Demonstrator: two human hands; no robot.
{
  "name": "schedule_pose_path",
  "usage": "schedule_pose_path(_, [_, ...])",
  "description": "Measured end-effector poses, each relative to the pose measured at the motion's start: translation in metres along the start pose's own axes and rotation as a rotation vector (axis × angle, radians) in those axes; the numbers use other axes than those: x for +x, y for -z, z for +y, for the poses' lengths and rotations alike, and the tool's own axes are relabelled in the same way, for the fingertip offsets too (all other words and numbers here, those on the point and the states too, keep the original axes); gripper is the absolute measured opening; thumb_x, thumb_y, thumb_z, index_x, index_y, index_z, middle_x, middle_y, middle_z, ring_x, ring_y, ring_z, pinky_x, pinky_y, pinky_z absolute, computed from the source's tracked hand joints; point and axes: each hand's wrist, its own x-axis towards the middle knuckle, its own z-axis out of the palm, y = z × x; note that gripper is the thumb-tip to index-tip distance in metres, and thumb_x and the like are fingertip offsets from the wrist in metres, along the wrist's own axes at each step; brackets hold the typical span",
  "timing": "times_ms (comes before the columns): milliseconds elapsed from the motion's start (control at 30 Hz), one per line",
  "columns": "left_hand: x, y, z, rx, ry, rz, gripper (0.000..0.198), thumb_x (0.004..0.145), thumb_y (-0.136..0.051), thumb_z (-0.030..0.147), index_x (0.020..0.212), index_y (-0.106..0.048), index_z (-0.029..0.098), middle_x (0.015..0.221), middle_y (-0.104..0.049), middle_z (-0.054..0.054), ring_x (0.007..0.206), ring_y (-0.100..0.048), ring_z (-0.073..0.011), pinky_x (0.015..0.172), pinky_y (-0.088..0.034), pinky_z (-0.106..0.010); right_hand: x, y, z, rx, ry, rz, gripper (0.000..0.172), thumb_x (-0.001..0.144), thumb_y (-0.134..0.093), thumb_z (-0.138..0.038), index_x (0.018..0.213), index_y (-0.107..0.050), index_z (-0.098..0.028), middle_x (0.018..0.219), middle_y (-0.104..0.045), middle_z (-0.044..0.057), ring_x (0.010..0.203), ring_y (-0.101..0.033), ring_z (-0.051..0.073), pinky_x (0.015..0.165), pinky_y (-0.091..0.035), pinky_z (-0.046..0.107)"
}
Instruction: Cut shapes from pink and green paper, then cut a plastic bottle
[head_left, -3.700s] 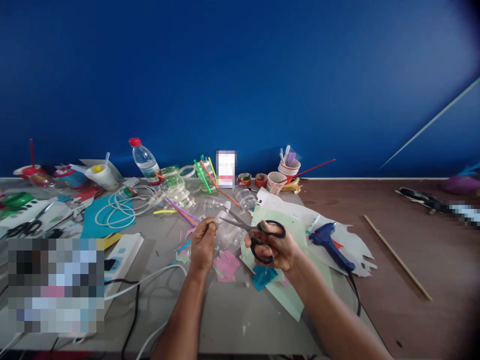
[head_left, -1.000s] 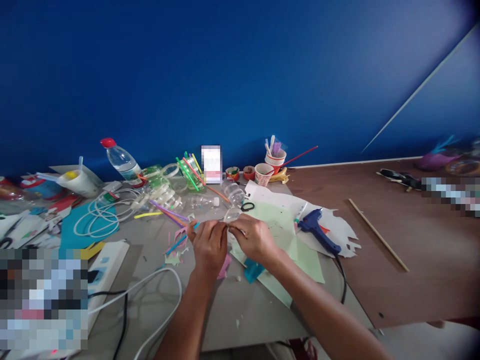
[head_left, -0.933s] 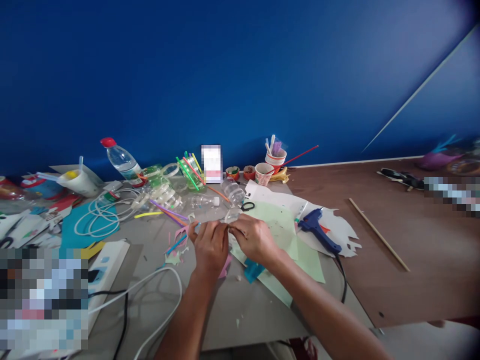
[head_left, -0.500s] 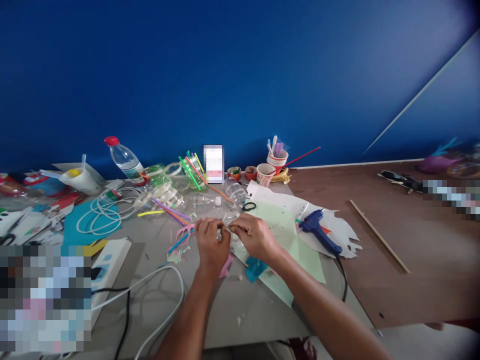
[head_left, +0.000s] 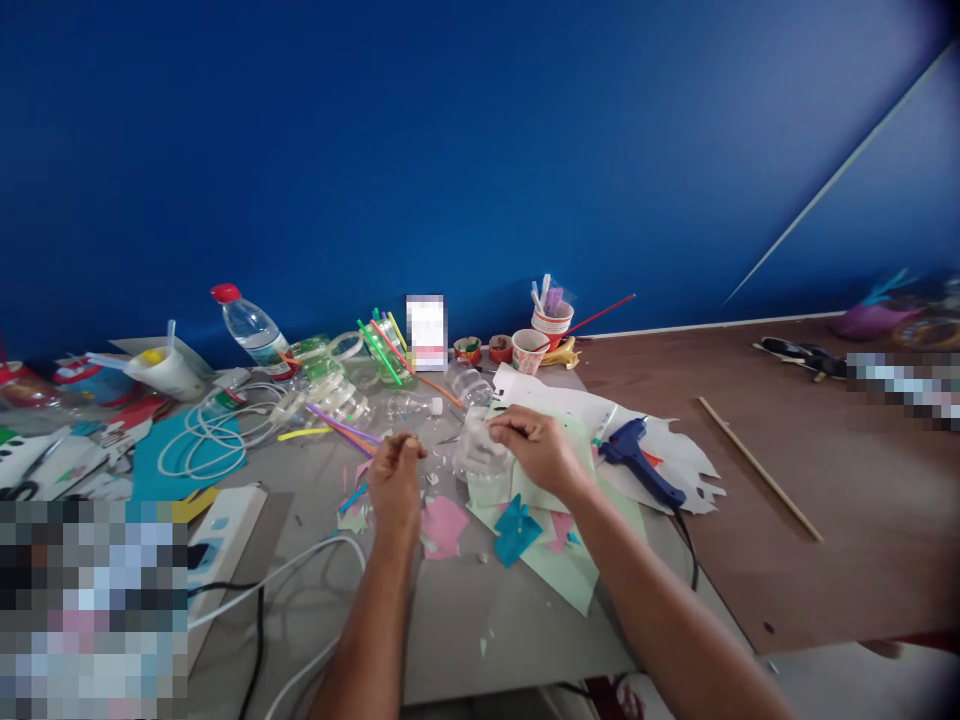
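My left hand (head_left: 397, 472) is closed in a pinch above the grey table, just right of the colored straws. Whatever its fingertips hold is too small to make out. My right hand (head_left: 534, 447) also pinches, with thumb and forefinger together in front of a clear plastic bottle piece (head_left: 480, 462). Whether those fingers touch that piece or hold something tiny cannot be told. Below and between the hands lie a pink paper scrap (head_left: 444, 527) and a teal paper shape (head_left: 516, 530). A green paper sheet (head_left: 576, 575) extends under the right forearm.
A blue glue gun (head_left: 643, 462) with a black cord rests on torn white paper (head_left: 694, 480). A power strip (head_left: 238, 520) and looped white cable (head_left: 199, 450) lie left. Along the wall stand a red-capped bottle (head_left: 251, 330) and paper cups (head_left: 531, 350). A wooden stick (head_left: 757, 465) lies right.
My hands were together at their fingertips and have parted, the left moving left and the right moving right and slightly up. The bottle piece and paper scraps between them now show more fully.
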Motion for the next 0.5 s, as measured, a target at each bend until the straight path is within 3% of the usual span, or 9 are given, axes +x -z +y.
schedule_pose_path(100, [-0.016,-0.008,0.005,0.199,-0.311,-0.162,0.016,0.082,-0.061,0.029,0.094,-0.066,0.02,0.089,-0.063,-0.004,0.079,-0.06,-0.0144,0.076,-0.048,-0.029,-0.003,-0.005,-0.003,-0.069,0.066,-0.041,0.016,0.081,-0.057,-0.019,0.077,-0.072,-0.017,0.073,-0.066,0.003,0.07,-0.06,0.016,0.065,-0.044,0.026])
schedule_pose_path(233, [-0.028,-0.01,0.009,0.416,-0.647,-0.184,0.016,0.087,-0.057,0.023,0.1,-0.066,0.02,0.09,-0.063,-0.006,0.082,-0.059,-0.0163,0.077,-0.048,-0.031,-0.007,-0.012,-0.004,-0.142,0.121,-0.051,0.017,0.082,-0.056,-0.015,0.08,-0.073,-0.018,0.073,-0.065,0.003,0.07,-0.06,0.016,0.065,-0.044,0.025])
schedule_pose_path(333, [-0.028,-0.009,0.009,0.535,-0.783,-0.142,0.013,0.087,-0.057,0.021,0.096,-0.066,0.02,0.088,-0.063,-0.006,0.085,-0.06,-0.0179,0.086,-0.047,-0.037,-0.008,-0.014,-0.005,-0.167,0.159,-0.078,0.019,0.083,-0.056,-0.012,0.079,-0.073,-0.019,0.071,-0.063,0.003,0.069,-0.059,0.015,0.065,-0.043,0.025])
schedule_pose_path(500, [-0.028,-0.009,0.006,0.724,-0.941,-0.104,0.013,0.087,-0.057,0.017,0.096,-0.066,0.02,0.084,-0.065,-0.004,0.081,-0.063,-0.0169,0.105,-0.032,-0.047,-0.011,-0.02,-0.003,-0.175,0.183,-0.102,0.02,0.084,-0.057,-0.011,0.085,-0.075,-0.02,0.073,-0.064,0.003,0.072,-0.059,0.015,0.067,-0.043,0.024])
